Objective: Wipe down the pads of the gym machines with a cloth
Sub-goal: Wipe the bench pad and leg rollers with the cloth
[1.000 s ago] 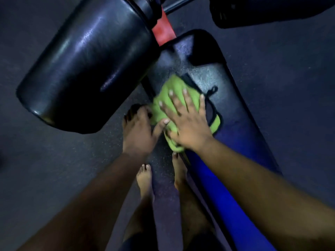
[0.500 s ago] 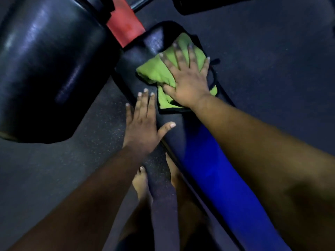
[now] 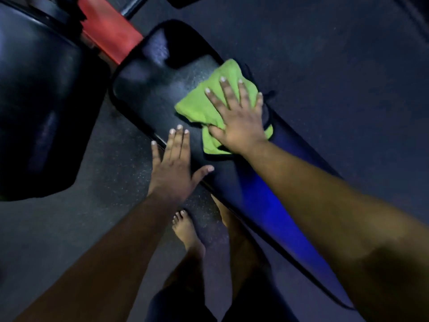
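Pressing green cloth [image 3: 204,105] flat onto long black bench pad [image 3: 148,94] at frame centre with right hand [image 3: 239,122], fingers [image 3: 226,89] spread apart; bracing left hand [image 3: 174,168], fingers splayed, on pad's lower-left edge.

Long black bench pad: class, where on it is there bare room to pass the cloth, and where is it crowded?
Free: the long black bench pad between its rounded top end and the green cloth. Crowded: the middle, where the right hand presses flat on the cloth and the left hand rests on the near edge.
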### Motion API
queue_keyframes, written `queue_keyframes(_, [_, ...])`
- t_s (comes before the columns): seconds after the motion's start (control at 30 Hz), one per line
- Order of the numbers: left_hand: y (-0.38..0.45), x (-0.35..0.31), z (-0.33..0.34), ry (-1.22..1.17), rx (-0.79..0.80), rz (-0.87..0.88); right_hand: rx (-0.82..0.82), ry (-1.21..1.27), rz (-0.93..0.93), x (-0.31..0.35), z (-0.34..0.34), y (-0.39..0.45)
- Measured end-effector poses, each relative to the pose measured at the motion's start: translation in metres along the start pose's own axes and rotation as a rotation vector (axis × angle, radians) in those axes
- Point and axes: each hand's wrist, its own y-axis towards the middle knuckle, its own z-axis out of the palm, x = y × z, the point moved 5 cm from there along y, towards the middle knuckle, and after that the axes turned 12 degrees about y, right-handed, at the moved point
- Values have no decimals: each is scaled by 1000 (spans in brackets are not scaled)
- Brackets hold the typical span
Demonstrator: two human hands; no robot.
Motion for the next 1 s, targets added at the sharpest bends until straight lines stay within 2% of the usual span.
queue_keyframes(0.07, [-9, -1, 0, 40, -2, 43, -18, 18, 72, -47, 7, -66])
queue_keyframes(0.17, [-17, -7, 1, 66, 13, 136, -107, 101, 455, -121, 13, -189])
queue_keyframes(0.23, [-18, -13, 0, 63, 9, 163, -152, 158, 703, -127, 21, -210])
queue_keyframes(0.3, [-18, -19, 3, 38, -18, 174, -208, 178, 814, -94, 27, -178])
queue_keyframes(0.37, [-20, -23, 7, -58, -53, 164, -190, 158, 672, -41, 35, -133])
queue_keyframes(0.43, [-24, -19, 10, -148, -90, 138, -134, 133, 387, 4, 46, -114])
queue_keyframes(0.5, [-32, -21, 13, -143, -95, 155, -74, 77, 154, 12, 59, -147])
queue_keyframes(0.53, [-37, -24, 13, -117, -81, 179, -53, 40, 101, 2, 67, -178])
queue_keyframes(0.6, [-44, -33, 17, -48, -30, 243, -37, -13, 146, -41, 84, -254])
queue_keyframes(0.7, [-51, -58, 22, 46, 0, 344, -20, -5, 400, -95, 91, -344])
queue_keyframes(0.8, [-54, -80, 27, 43, -23, 388, -68, 57, 539, -77, 84, -307])
queue_keyframes(0.9, [-51, -96, 34, 48, -54, 385, -86, 91, 381, -36, 77, -233])
queue_keyframes(1.0, [-53, -102, 38, 115, -31, 389, -115, 43, 222, -47, 79, -251])
